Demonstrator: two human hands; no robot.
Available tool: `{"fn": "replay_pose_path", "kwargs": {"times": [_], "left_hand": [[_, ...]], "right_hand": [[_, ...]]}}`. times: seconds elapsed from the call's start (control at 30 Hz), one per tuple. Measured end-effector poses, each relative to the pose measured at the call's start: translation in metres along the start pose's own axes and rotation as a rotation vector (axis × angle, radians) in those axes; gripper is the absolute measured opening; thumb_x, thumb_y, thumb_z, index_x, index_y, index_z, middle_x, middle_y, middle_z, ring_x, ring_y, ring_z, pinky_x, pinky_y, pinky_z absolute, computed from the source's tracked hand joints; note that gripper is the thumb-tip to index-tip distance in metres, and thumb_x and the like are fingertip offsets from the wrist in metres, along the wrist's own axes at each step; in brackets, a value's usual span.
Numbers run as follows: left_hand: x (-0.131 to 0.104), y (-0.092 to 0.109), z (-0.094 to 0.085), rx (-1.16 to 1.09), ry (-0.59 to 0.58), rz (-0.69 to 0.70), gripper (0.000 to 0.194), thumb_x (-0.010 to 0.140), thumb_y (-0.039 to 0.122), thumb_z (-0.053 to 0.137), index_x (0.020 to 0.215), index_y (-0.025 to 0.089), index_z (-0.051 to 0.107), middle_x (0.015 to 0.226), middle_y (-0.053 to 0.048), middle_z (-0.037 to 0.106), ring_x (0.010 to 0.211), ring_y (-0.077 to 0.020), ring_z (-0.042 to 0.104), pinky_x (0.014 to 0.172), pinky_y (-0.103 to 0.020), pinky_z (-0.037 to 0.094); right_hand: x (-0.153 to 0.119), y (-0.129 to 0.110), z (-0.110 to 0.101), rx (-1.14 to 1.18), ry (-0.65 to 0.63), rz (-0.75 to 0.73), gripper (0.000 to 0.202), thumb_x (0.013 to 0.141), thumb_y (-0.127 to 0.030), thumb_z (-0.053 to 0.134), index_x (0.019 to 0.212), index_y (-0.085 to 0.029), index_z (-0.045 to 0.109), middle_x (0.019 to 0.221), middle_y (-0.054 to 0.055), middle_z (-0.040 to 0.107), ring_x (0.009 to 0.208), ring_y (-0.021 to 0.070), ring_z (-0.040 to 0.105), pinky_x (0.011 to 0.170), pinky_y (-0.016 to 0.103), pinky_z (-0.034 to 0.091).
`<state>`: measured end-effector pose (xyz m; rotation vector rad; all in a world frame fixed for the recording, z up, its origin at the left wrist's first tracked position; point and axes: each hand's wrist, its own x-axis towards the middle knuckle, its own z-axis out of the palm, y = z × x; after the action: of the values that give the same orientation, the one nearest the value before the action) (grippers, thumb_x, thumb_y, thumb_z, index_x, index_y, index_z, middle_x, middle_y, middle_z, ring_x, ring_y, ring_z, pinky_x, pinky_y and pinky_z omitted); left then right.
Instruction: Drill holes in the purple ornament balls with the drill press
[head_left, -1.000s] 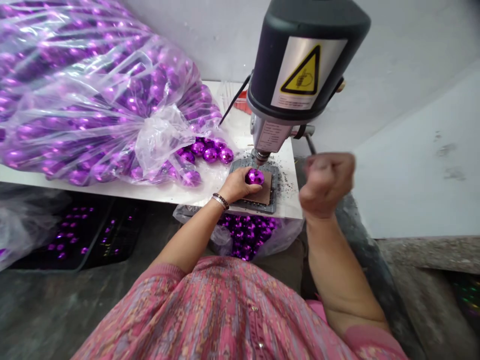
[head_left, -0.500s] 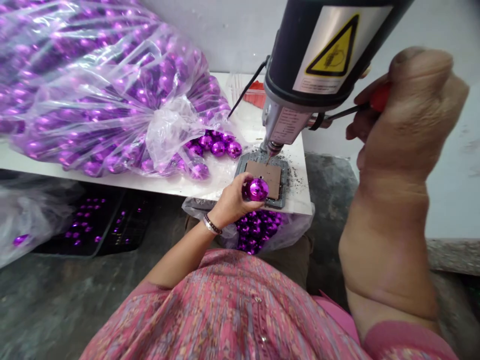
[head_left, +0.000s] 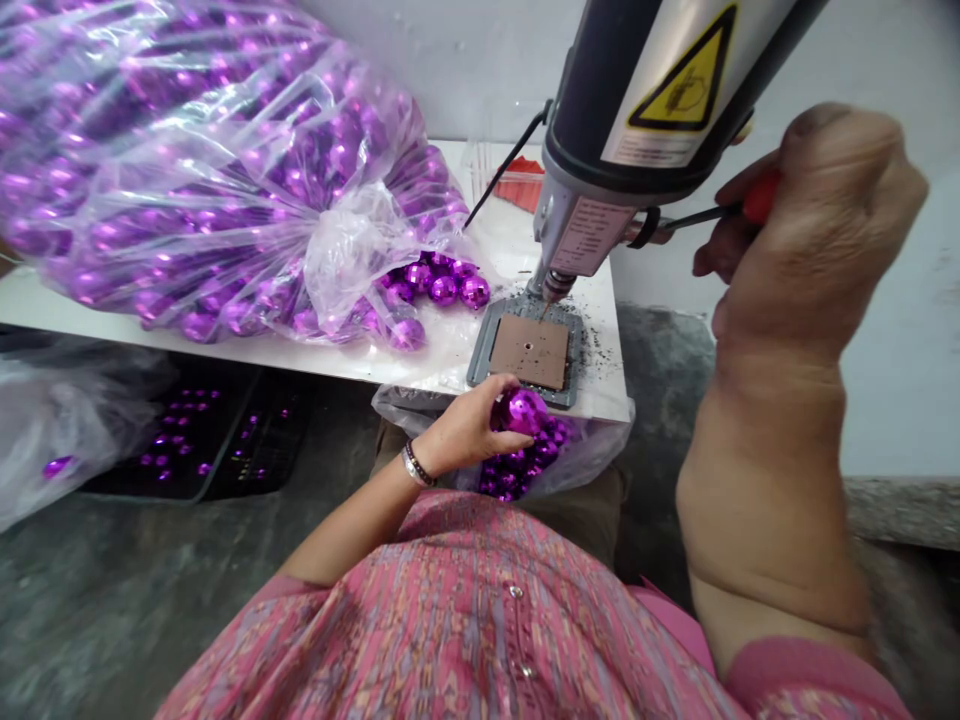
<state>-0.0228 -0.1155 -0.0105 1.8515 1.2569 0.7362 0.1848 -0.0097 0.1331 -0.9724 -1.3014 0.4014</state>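
A shiny purple mirror-faceted ball (head_left: 527, 409) is between the thumb and fingers of my left hand (head_left: 476, 425), at the table's front edge. Directly below it, an open plastic bag of purple balls (head_left: 517, 470) hangs over my lap. My right hand (head_left: 832, 210) is wrapped around the red knob (head_left: 761, 197) of the drill press lever, raised at the right. The drill press (head_left: 600, 190) stands over a grey base (head_left: 484, 345) that carries a brown square plate (head_left: 529, 350) with a small hole. Its thin bit points down, apart from the plate.
A big clear bag (head_left: 225, 200) full of purple balls fills the left of the white table (head_left: 337, 365), some loose balls (head_left: 444, 290) spilling from its mouth. Dark shavings surround the base. Behind stands a clear box with red pieces (head_left: 519, 183). Black crates (head_left: 225, 470) sit below left.
My left hand has moved the ball off the brown plate, toward me and over the open bag. The plate's hole is now uncovered. My right hand stays on the lever.
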Motion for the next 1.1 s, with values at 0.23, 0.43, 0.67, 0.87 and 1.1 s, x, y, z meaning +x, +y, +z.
{"fn": "replay_pose_path", "kwargs": {"times": [0.23, 0.43, 0.67, 0.87, 1.1], "left_hand": [[0.025, -0.016, -0.017, 0.122, 0.072, -0.079, 0.043, 0.086, 0.032, 0.075, 0.126, 0.019, 0.066, 0.118, -0.011, 0.073, 0.089, -0.0195, 0.069, 0.089, -0.037, 0.057], [0.114, -0.038, -0.069, 0.311, 0.447, -0.308, 0.035, 0.093, 0.012, 0.051, 0.123, 0.014, 0.069, 0.116, -0.014, 0.074, 0.111, -0.0265, 0.068, 0.102, -0.036, 0.049], [0.163, -0.046, -0.071, 0.556, 0.266, -0.45, 0.039, 0.089, 0.033, 0.064, 0.121, 0.011, 0.066, 0.137, -0.027, 0.055, 0.116, -0.0412, 0.066, 0.1, -0.051, 0.05], [0.14, -0.057, -0.069, 0.382, 0.263, -0.298, 0.056, 0.074, 0.012, 0.07, 0.128, 0.013, 0.055, 0.11, -0.017, 0.067, 0.103, -0.0311, 0.066, 0.095, -0.043, 0.051], [0.103, -0.039, -0.066, -0.489, 0.173, -0.33, 0.051, 0.085, 0.038, 0.067, 0.132, 0.021, 0.052, 0.095, -0.004, 0.066, 0.07, -0.0126, 0.061, 0.065, -0.027, 0.049]], "right_hand": [[-0.003, 0.004, 0.001, 0.0, 0.015, -0.032, 0.033, 0.094, -0.042, 0.045, 0.072, -0.017, 0.046, 0.059, -0.006, 0.047, 0.042, 0.0004, 0.042, 0.045, 0.018, 0.031], [-0.009, 0.001, -0.001, -0.056, 0.031, -0.038, 0.038, 0.091, -0.05, 0.047, 0.07, -0.018, 0.042, 0.061, -0.003, 0.049, 0.047, 0.0031, 0.042, 0.049, 0.023, 0.03], [-0.016, -0.002, -0.002, -0.063, 0.045, -0.009, 0.037, 0.089, -0.051, 0.05, 0.071, -0.018, 0.047, 0.064, -0.001, 0.051, 0.058, 0.0057, 0.047, 0.054, 0.024, 0.031], [-0.018, 0.0, -0.001, -0.058, 0.042, -0.034, 0.038, 0.091, -0.051, 0.048, 0.072, -0.018, 0.045, 0.065, -0.002, 0.05, 0.059, 0.0039, 0.045, 0.06, 0.023, 0.033], [-0.02, 0.0, -0.002, -0.068, 0.02, -0.038, 0.036, 0.095, -0.046, 0.043, 0.075, -0.017, 0.041, 0.068, -0.003, 0.049, 0.063, 0.0011, 0.045, 0.063, 0.019, 0.033]]}}
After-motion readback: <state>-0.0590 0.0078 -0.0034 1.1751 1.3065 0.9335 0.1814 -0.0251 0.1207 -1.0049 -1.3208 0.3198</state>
